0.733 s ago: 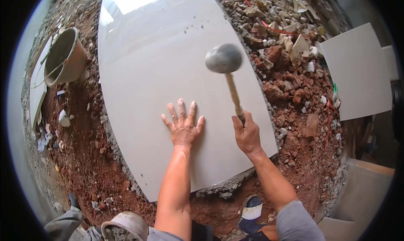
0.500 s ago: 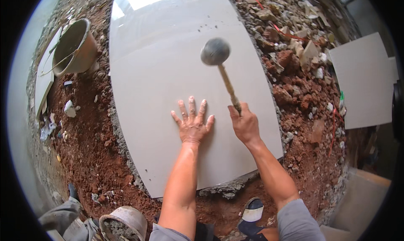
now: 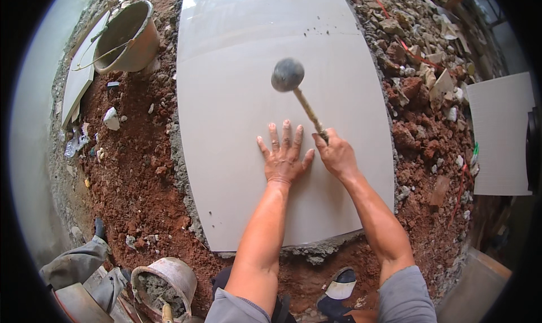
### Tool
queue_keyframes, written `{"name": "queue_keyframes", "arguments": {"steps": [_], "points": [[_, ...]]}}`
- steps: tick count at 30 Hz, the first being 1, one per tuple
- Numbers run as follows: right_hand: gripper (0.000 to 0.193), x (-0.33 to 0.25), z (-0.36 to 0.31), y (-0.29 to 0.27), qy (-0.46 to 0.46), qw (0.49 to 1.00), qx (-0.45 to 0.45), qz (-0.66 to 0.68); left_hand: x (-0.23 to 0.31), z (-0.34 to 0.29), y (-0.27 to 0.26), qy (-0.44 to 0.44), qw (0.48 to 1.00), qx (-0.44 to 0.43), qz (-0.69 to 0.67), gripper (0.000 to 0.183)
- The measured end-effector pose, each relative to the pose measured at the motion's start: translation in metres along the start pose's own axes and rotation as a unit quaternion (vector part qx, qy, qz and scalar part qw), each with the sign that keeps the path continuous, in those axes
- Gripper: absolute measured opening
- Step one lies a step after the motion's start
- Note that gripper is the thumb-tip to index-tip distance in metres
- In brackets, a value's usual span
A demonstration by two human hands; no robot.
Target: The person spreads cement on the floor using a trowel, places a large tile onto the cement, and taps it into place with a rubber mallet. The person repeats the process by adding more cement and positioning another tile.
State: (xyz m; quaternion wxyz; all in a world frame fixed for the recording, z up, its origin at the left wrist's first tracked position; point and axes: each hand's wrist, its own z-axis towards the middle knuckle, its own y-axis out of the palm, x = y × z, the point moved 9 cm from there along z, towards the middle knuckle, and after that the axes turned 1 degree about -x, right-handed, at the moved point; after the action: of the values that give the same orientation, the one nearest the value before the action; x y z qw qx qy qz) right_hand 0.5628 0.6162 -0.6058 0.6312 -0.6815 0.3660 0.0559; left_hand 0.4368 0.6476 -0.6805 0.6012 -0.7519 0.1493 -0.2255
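A large glossy off-white tile (image 3: 226, 131) lies on a bed of grey mortar (image 3: 324, 249), which shows along its edges. My left hand (image 3: 284, 159) rests flat on the tile with its fingers spread. In my right hand (image 3: 337, 155) is the wooden handle of a rubber mallet (image 3: 288, 74), gripped near its end. The mallet's dark rounded head is over the tile, ahead of my left hand; whether it touches the surface I cannot tell. Dark crumbs (image 3: 319, 32) dot the tile's far part.
Reddish soil (image 3: 141, 182) and rubble (image 3: 418, 97) flank the tile. A large bucket (image 3: 148, 49) stands at far left beside a leaning tile (image 3: 84, 69). A smaller bucket (image 3: 183, 275) of grey mortar sits near left. Another light tile (image 3: 499, 136) is at right.
The whole view has shifted, moving the tile rightward in the picture. Relative to the tile, the mallet head has moved left. My left hand stays flat, and my right keeps its grip.
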Motion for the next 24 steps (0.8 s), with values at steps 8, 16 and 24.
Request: {"name": "queue_keyframes", "arguments": {"steps": [8, 16, 24], "points": [[0.033, 0.005, -0.016, 0.003, -0.037, 0.996, 0.049, 0.069, 0.000, -0.002, -0.007, 0.000, 0.999, 0.032, -0.015, 0.073], [0.027, 0.050, -0.120, -0.050, -0.054, 0.974, 0.155, 0.158, 0.000, -0.004, -0.008, 0.022, 0.991, 0.129, 0.017, 0.075], [0.044, 0.118, -0.261, -0.009, 0.131, 0.979, 0.140, 0.070, 0.001, 0.006, 0.004, 0.002, 0.992, 0.066, 0.110, 0.075]]}}
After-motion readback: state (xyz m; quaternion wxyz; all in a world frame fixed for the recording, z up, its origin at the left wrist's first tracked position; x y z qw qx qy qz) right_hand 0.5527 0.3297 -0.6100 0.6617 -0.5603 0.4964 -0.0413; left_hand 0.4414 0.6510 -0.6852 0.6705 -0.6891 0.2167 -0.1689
